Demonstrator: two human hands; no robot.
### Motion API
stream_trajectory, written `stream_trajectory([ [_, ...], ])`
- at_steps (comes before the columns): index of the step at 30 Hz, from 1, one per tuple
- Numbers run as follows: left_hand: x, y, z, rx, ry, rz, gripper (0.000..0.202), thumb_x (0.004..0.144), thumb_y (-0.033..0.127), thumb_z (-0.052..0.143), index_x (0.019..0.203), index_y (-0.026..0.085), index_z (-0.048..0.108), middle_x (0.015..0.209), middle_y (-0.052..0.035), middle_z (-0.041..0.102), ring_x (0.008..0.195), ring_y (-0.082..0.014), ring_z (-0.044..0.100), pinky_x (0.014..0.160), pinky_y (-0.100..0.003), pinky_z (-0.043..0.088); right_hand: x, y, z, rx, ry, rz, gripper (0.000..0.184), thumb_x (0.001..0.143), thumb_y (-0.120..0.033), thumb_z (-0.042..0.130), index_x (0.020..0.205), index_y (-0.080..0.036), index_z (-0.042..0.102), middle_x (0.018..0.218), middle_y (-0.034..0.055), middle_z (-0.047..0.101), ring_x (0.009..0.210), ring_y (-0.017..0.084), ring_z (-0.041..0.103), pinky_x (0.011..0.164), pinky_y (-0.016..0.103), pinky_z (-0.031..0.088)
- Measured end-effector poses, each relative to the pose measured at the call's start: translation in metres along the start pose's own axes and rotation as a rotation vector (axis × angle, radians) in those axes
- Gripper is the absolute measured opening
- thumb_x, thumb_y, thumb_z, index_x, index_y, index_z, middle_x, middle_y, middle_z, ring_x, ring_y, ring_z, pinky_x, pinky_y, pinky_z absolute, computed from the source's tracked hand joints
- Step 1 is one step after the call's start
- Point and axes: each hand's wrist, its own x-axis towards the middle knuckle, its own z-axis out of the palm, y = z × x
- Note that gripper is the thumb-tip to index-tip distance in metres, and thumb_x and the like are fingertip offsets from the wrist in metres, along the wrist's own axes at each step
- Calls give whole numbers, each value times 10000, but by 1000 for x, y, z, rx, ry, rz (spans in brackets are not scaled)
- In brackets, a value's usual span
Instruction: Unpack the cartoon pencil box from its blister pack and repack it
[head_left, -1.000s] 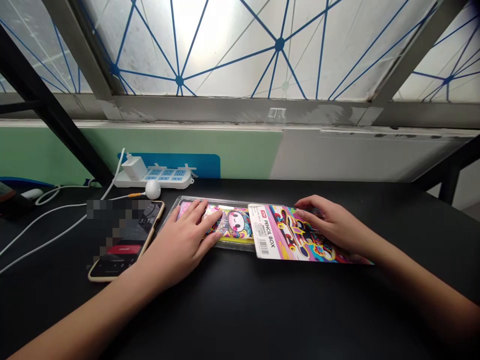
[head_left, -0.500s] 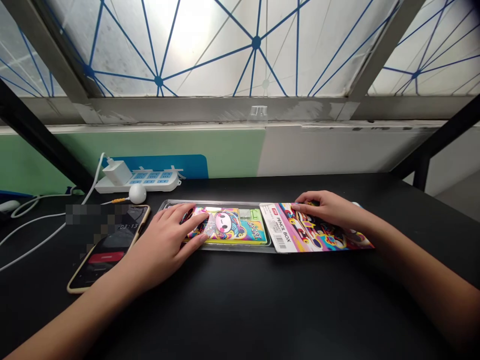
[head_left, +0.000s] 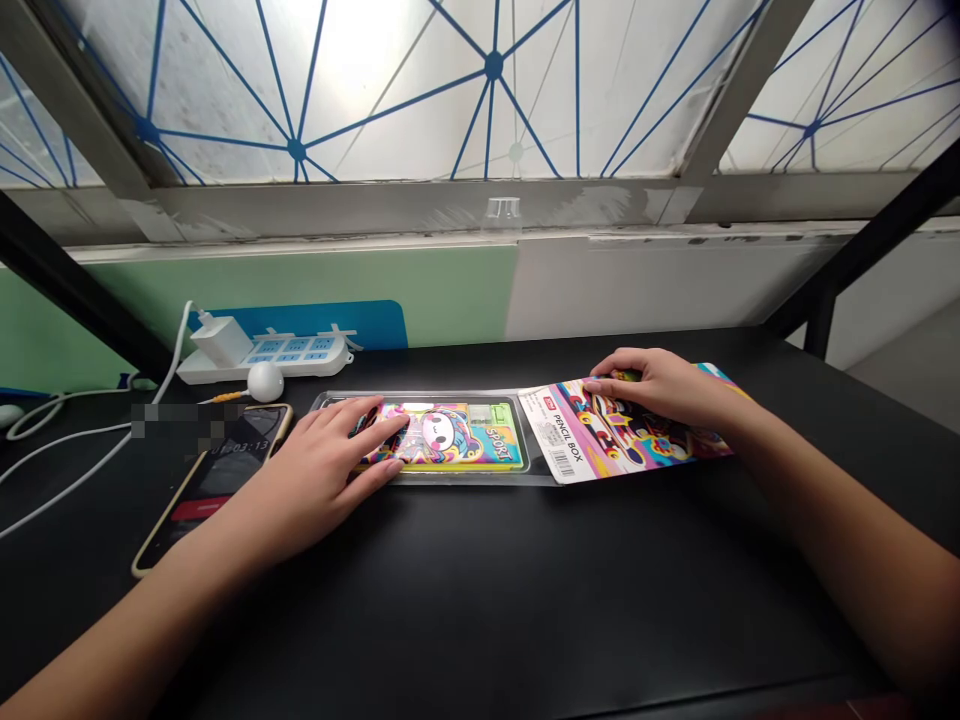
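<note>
A colourful pencil box lies in a clear plastic tray on the black table. My left hand rests flat on the left end of the box, fingers stretched out. Next to the tray on the right lies a printed card sleeve marked PENCIL BOX, pulled almost clear of the tray. My right hand lies on top of the sleeve with its fingers spread and pressed down on it.
A phone lies left of my left hand. Behind it are a white power strip with a charger, white cables and a small white ball. A green and white wall panel and a window stand behind the table.
My right hand has slid the card sleeve to the right, off the tray, so more of the pencil box now shows. My left hand has stayed on the box's left end.
</note>
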Motion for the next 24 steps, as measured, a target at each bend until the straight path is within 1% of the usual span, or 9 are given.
stream_trajectory([
  [5,-2,-3,-3,10,-32,9,588,1006,626,397,1526,359,466,1559,-113,469,1408,-363,438,1119,-556,376,0,6,-4,-26,-33,35,549,783,-756,638,939,-243,756,979,53,765,895,267,675,727,347,479],
  [8,-3,-1,-3,47,-49,4,667,962,677,461,1548,359,429,1582,-126,435,1410,-388,428,1128,-572,360,-2,1,0,-2,-46,53,562,784,-765,632,937,-237,750,936,50,768,834,246,673,685,328,472],
  [11,-6,3,1,96,-47,1,718,939,699,488,1566,363,392,1594,-141,412,1406,-407,425,1126,-592,348,-5,-11,11,21,-53,62,563,804,-770,600,908,-233,733,851,43,756,742,218,656,598,304,440],
  [13,-7,9,3,120,-42,5,743,928,712,496,1571,360,381,1595,-153,405,1405,-421,422,1121,-616,337,-8,-21,21,16,-55,56,545,822,-760,582,895,-238,719,824,37,746,720,210,649,571,295,425],
  [15,-8,18,5,137,-31,15,768,918,729,498,1571,342,387,1587,-170,412,1400,-429,425,1122,-638,321,-11,-31,30,20,-60,44,528,835,-751,570,891,-244,706,821,31,742,724,208,651,580,293,433],
  [18,-8,36,4,146,-15,53,790,909,754,480,1550,294,440,1535,-203,476,1381,-425,455,1143,-665,275,-16,-44,43,53,-73,21,497,866,-727,547,900,-254,695,845,21,743,748,209,656,612,296,451],
  [20,-8,45,0,113,-20,106,803,898,773,469,1534,282,466,1505,-211,513,1364,-429,482,1143,-668,282,-19,-50,50,65,-77,10,474,886,-706,531,909,-260,690,853,15,743,748,207,652,618,300,454],
  [21,-9,47,-3,76,-25,133,804,902,771,465,1542,284,451,1505,-202,521,1364,-426,489,1142,-655,301,-21,-52,52,67,-78,7,464,891,-698,529,914,-263,690,856,13,743,749,207,650,621,302,455],
  [24,-10,47,-10,-108,-32,159,735,982,674,427,1600,291,320,1544,-127,509,1398,-359,486,1186,-584,309,-22,-52,53,64,-89,5,458,887,-691,540,929,-263,699,865,18,746,759,214,650,632,312,463],
])
